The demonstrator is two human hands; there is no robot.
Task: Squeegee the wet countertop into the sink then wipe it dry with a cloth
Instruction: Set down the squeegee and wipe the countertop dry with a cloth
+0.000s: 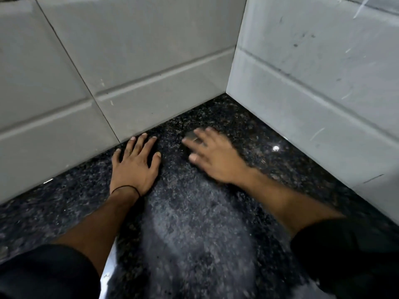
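Observation:
The black speckled granite countertop point(194, 223) fills the lower half of the view and runs into a corner of two tiled walls. My left hand point(135, 165) lies flat on it, palm down with fingers spread, fingertips almost at the back wall. My right hand point(212, 156) is blurred and also rests palm down with fingers apart, a little to the right. A small grey smudge point(191, 135) shows by its fingertips; I cannot tell what it is. No squeegee, cloth or sink basin is in view.
Pale grey tiled walls stand at the back point(121, 67) and on the right point(319, 78), meeting at a corner. A shiny metal edge point(106, 275) shows at the bottom left by my left sleeve. A light glints on the counter point(275, 148).

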